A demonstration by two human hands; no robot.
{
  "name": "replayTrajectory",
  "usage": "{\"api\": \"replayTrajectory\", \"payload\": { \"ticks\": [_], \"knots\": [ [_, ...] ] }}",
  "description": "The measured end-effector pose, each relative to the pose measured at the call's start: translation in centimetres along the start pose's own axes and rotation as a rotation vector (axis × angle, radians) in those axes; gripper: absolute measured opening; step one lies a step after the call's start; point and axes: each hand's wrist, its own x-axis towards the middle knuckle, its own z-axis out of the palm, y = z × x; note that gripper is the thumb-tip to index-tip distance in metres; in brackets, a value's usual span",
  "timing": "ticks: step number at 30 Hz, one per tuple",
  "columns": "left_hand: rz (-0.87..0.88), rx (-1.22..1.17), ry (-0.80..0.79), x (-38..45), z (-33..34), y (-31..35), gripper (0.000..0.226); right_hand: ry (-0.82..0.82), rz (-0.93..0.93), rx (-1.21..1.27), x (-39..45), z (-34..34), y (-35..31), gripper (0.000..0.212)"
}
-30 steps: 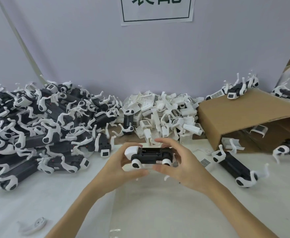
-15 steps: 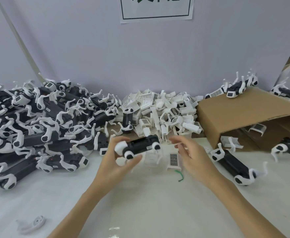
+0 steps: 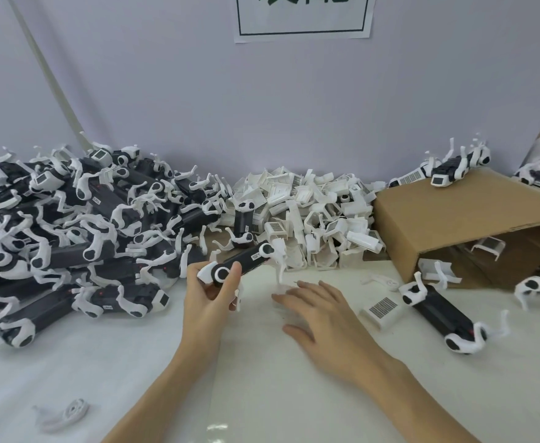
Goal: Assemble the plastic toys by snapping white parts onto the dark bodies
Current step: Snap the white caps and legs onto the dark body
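— While the left hand (image 3: 206,290) is up off the table, what has it got?

— A dark toy body (image 3: 246,260) with white wheel-like caps at both ends. The fingers and thumb curl round its near-left end, the thumb lying across the white cap there. The body slants up and away to the right, its far end reaching toward the pile of loose white parts (image 3: 310,212).

— And the right hand (image 3: 329,318)?

— Palm down, low over the white table (image 3: 294,394), right of the held body and apart from it. Its fingers are straight and slightly spread, pointing left and far. It grips nothing; whether the fingertips touch the table I cannot tell.

— What lies around it?

— A white grille piece (image 3: 382,310) just right of that hand. Farther right, another dark body with white legs (image 3: 441,318) lies on the table, beside a tipped cardboard box (image 3: 454,219). On the left, a big heap of assembled toys (image 3: 70,231). A single white part (image 3: 67,414) sits at the near left.
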Motion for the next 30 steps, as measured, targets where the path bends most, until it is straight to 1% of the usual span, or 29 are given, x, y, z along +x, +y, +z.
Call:
{"api": "replayTrajectory", "payload": {
  "ticks": [3,6,8,9,11,13,15,17,21,24,27,30],
  "knots": [
    [0.008,0.023,0.0,0.0,0.0,0.0,0.04,0.092,0.055,0.011,0.1,-0.4,0.5,0.047],
    [0.014,0.041,0.008,0.0,0.2,0.0,0.041,0.165,0.185,0.22,-0.2,-0.9,1.4,0.061],
    [0.009,0.038,0.014,0.0,0.2,0.0,0.042,0.169,0.207,0.318,-0.3,-1.3,2.1,0.056],
    [0.008,0.039,0.016,0.0,0.2,0.0,0.042,0.127,0.193,0.304,-0.3,-1.5,2.4,0.053],
    [0.011,0.044,0.019,0.0,0.1,0.0,0.043,0.01,0.154,0.198,-0.5,-1.4,2.6,0.047],
    [0.011,0.045,0.021,0.0,0.1,0.0,0.043,-0.048,0.139,0.086,-0.5,-1.2,2.2,0.035],
    [0.011,0.044,0.022,0.0,0.2,0.0,0.043,-0.034,0.17,0.059,-0.5,-1.0,1.6,0.023],
    [0.012,0.038,0.023,0.0,0.2,0.0,0.044,0.029,0.177,0.101,-0.5,-0.8,1.2,0.023],
    [0.035,0.04,0.027,-0.1,0.2,0.2,0.043,0.22,0.237,0.439,-0.3,-1.2,0.9,0.012],
    [0.045,0.044,0.032,-0.1,0.3,0.3,0.039,0.272,0.296,0.607,-0.1,-1.4,1.0,0.007],
    [0.048,0.045,0.029,-0.1,0.3,0.3,0.037,0.278,0.352,0.795,0.1,-1.6,0.9,0.014],
    [0.044,0.061,0.022,-0.1,0.2,0.4,0.039,0.302,0.354,1.053,0.3,-2.0,0.6,0.02]
  ]
}}
